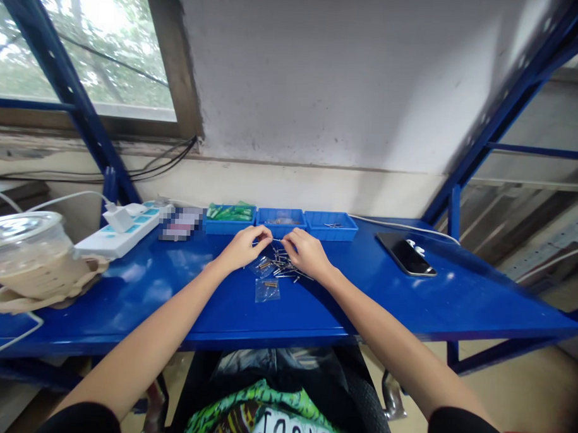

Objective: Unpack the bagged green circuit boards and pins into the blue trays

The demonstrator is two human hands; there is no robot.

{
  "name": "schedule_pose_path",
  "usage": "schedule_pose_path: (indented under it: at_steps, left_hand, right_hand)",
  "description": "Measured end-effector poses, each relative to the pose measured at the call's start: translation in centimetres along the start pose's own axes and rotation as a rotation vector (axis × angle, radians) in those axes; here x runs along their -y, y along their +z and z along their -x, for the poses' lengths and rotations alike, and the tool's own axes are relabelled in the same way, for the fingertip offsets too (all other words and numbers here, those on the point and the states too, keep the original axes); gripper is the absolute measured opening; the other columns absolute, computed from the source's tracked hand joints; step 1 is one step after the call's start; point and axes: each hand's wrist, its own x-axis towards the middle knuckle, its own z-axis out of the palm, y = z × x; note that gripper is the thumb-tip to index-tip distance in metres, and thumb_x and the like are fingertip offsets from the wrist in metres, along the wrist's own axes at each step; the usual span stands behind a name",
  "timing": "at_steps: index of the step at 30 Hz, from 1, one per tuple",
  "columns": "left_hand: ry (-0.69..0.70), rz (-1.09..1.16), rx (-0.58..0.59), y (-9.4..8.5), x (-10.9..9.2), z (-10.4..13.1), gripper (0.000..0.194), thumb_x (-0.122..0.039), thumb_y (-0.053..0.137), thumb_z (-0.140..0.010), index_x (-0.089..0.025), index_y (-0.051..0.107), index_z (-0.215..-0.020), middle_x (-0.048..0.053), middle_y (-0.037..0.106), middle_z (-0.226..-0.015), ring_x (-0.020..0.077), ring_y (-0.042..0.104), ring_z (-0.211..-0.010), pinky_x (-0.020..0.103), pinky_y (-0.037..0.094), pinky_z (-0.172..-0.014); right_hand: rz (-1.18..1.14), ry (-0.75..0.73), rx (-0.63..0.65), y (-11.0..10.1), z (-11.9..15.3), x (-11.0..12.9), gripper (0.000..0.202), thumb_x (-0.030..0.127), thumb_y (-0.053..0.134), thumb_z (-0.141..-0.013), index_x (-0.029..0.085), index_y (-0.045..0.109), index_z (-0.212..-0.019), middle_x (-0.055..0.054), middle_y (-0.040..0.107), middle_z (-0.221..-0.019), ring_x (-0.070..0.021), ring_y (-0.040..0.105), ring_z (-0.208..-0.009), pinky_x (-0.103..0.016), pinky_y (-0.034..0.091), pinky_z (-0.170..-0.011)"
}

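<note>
My left hand (249, 245) and my right hand (307, 251) are close together above the blue table, fingertips pinched. A thin silvery metal pin (276, 240) spans the small gap between them, apparently held at both ends; its exact kind is too small to make out. Just beneath my hands lies a loose pile of slim metal pins (282, 264), partly hidden by my right hand. Near my left hand is a small clear plastic bag (262, 266) with small pieces inside. A second clear bag (267, 290), holding brass-coloured pieces, lies closer to me.
Behind my hands stand three blue bins: one with green packets (230, 212), a middle bin (281, 231) and one with a few pins (330, 233). A phone (406, 255) with white earbuds lies right. Left are a power strip (127, 230) and a drink cup (29, 258).
</note>
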Motion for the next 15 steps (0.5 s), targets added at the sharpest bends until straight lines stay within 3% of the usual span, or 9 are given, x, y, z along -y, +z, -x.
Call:
schedule_pose_path:
  at_steps: [4,11,13,15]
  left_hand:
    - [-0.003,0.007,-0.009,0.0,-0.3,0.0,0.024,-0.034,0.041,-0.088,-0.019,0.056,-0.078,0.001,0.063,-0.078,0.0160,0.055,-0.077,0.028,0.040,-0.073]
    - [-0.105,0.017,-0.026,-0.4,0.3,-0.2,0.031,-0.036,0.037,-0.089,-0.018,0.060,-0.081,0.001,0.065,-0.073,0.0149,0.059,-0.070,0.024,0.042,-0.068]
    - [-0.186,-0.072,-0.106,-0.9,1.4,-0.2,0.030,-0.035,0.038,-0.088,-0.019,0.063,-0.085,0.002,0.066,-0.072,0.0158,0.060,-0.068,0.024,0.042,-0.065]
    - [-0.268,-0.189,-0.147,-1.3,2.7,-0.2,0.026,-0.032,0.041,-0.085,-0.020,0.064,-0.089,0.002,0.066,-0.072,0.0170,0.059,-0.066,0.025,0.041,-0.062]
  right_hand:
    - [-0.030,-0.025,-0.029,0.0,0.1,0.1,0.017,0.033,0.047,-0.089,0.020,0.055,-0.096,-0.004,0.059,-0.086,-0.0148,0.055,-0.081,-0.024,0.040,-0.068]
    - [0.062,-0.093,-0.112,-0.5,-0.2,0.0,0.022,0.031,0.038,-0.093,0.019,0.057,-0.090,-0.005,0.060,-0.083,-0.0141,0.055,-0.080,-0.023,0.039,-0.069]
    - [0.110,-0.041,-0.193,-1.2,-0.6,-1.1,0.027,0.032,0.036,-0.094,0.018,0.058,-0.088,-0.005,0.060,-0.082,-0.0145,0.055,-0.079,-0.024,0.038,-0.069]
    - [0.184,0.145,-0.308,-2.1,-0.8,-2.9,0.032,0.034,0.033,-0.094,0.017,0.060,-0.087,-0.007,0.061,-0.082,-0.0156,0.056,-0.077,-0.025,0.038,-0.068]
